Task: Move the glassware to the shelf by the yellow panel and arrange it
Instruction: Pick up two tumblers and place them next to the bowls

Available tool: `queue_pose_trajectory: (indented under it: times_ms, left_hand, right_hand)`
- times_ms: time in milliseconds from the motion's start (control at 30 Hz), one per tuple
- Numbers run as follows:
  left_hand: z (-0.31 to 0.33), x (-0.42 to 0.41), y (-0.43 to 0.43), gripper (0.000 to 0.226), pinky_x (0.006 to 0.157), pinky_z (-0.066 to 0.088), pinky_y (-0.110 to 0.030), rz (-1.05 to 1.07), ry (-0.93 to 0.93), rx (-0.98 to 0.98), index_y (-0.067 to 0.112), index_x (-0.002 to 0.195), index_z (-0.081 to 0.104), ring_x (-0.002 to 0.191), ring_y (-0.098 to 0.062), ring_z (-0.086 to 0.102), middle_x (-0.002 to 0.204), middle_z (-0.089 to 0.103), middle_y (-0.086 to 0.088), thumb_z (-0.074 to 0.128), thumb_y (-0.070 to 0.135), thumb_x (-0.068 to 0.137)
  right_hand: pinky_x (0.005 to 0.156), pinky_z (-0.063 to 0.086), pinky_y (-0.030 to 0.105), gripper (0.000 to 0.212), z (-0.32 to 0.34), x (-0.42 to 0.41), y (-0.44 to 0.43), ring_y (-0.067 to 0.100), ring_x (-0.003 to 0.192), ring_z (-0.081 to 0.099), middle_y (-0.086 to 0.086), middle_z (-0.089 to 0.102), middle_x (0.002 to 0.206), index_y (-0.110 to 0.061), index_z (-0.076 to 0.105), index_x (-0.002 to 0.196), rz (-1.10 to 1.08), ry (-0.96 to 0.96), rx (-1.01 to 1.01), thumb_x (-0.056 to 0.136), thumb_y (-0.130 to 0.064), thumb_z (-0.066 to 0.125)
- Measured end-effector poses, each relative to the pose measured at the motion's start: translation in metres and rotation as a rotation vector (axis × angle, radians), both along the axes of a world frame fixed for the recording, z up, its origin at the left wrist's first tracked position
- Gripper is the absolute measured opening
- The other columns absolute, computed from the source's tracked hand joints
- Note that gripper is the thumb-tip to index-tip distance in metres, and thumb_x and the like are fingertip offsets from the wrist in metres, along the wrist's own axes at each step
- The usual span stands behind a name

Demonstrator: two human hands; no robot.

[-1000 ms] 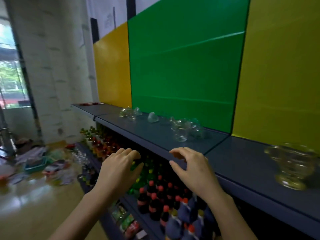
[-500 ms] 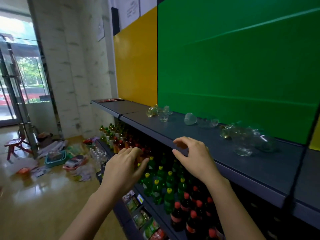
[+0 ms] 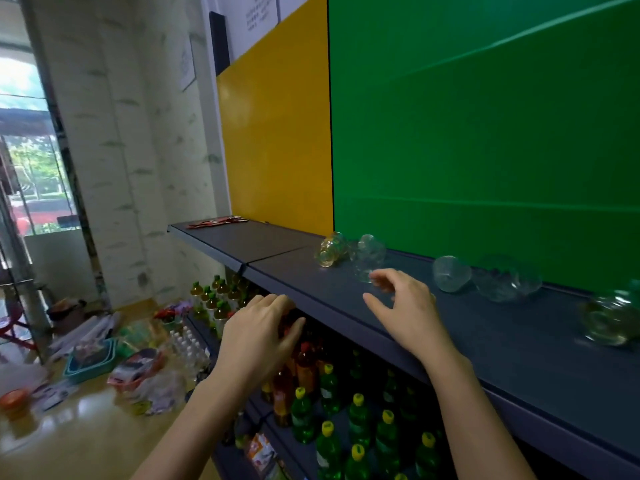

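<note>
While the green and orange plastic bottles [image 3: 327, 414] on the lower racks sit nearest, the left hand [image 3: 258, 336] hangs above them just in front of the shelf lip, its fingers [image 3: 277, 301] together, gently bent and empty. Over the last second the view has swung left along the dark blue-grey metal shelf [image 3: 519, 344], and the right hand [image 3: 410, 315] has gone from the front edge to above the shelf top. Its fingers [image 3: 382, 277], spread and loosely curled round nothing, now end just beside the foot of a clear ribbed glass [image 3: 370, 251]; whether they touch it I cannot tell. That reads as the start of a pick-up, with nothing carried yet. All the glassware lies below the green wall panel [image 3: 485, 133]. Beside that glass a small amber-tinted glass [image 3: 330, 249] seems tipped over. Further right come a clear tumbler [image 3: 450, 273] on its side, a clear glass bowl [image 3: 505, 277] and 1 blurred glass piece [image 3: 609, 318]. The shelf section [image 3: 249, 239] under the yellow wall panel [image 3: 277, 133] carries a flat red packet [image 3: 218, 222] at its far end, and none of the glassware is there yet.
</note>
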State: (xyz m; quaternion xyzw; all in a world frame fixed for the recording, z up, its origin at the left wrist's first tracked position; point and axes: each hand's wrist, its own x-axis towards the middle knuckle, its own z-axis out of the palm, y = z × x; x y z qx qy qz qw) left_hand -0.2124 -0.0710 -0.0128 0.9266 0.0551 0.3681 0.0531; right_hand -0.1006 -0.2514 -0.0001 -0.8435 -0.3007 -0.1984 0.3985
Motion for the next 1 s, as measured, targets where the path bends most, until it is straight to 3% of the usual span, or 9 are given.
queue_pose_trajectory:
  times_ms: [133,367,567,733,1000]
  left_hand:
    - [-0.002,0.042,0.041,0.033,0.074,0.047,-0.032,-0.026,-0.001,-0.04,0.019,0.108,0.06,0.102,-0.018,0.057,0.108,0.065,0.001,0.051,0.042,0.087]
    - [-0.003,0.122,0.096,0.034,0.079,0.048,-0.032,-0.094,0.008,-0.103,0.02,0.11,0.057,0.109,-0.017,0.055,0.113,0.063,0.003,0.049,0.043,0.087]
    - [0.001,0.202,0.134,0.036,0.079,0.046,-0.034,-0.213,0.03,-0.191,0.021,0.112,0.055,0.106,-0.019,0.056,0.114,0.062,0.002,0.05,0.045,0.086]
    - [0.008,0.263,0.158,0.041,0.078,0.049,-0.04,-0.314,0.089,-0.227,0.018,0.111,0.053,0.1,-0.024,0.058,0.114,0.061,-0.002,0.049,0.049,0.085]
    - [0.011,0.338,0.163,0.069,0.075,0.043,-0.038,-0.373,0.268,-0.364,0.007,0.097,0.052,0.098,-0.033,0.055,0.107,0.061,-0.015,0.048,0.071,0.072]
  right_hand:
    - [0.094,0.033,0.029,0.052,0.002,0.035,0.033,0.018,0.121,0.042,-0.001,0.048,0.13,-0.018,0.04,0.131,-0.105,0.002,-0.017,0.085,-0.034,0.058]
    - [0.102,0.032,0.035,0.073,0.005,0.086,0.072,0.024,0.13,0.031,0.006,0.034,0.143,-0.011,0.025,0.14,-0.313,0.057,0.005,0.083,-0.038,0.06]
    - [0.108,0.027,0.041,0.105,0.005,0.125,0.098,0.029,0.139,0.022,0.01,0.02,0.153,-0.008,0.008,0.145,-0.474,0.251,0.005,0.071,-0.055,0.066]
    - [0.104,0.033,0.042,0.117,0.013,0.149,0.122,0.033,0.135,0.032,0.013,0.025,0.152,-0.008,0.008,0.144,-0.598,0.348,0.045,0.06,-0.055,0.075]
    - [0.097,0.037,0.041,0.108,0.007,0.161,0.141,0.03,0.122,0.047,0.004,0.048,0.137,-0.012,0.023,0.137,-0.784,0.342,0.054,0.054,-0.056,0.078]
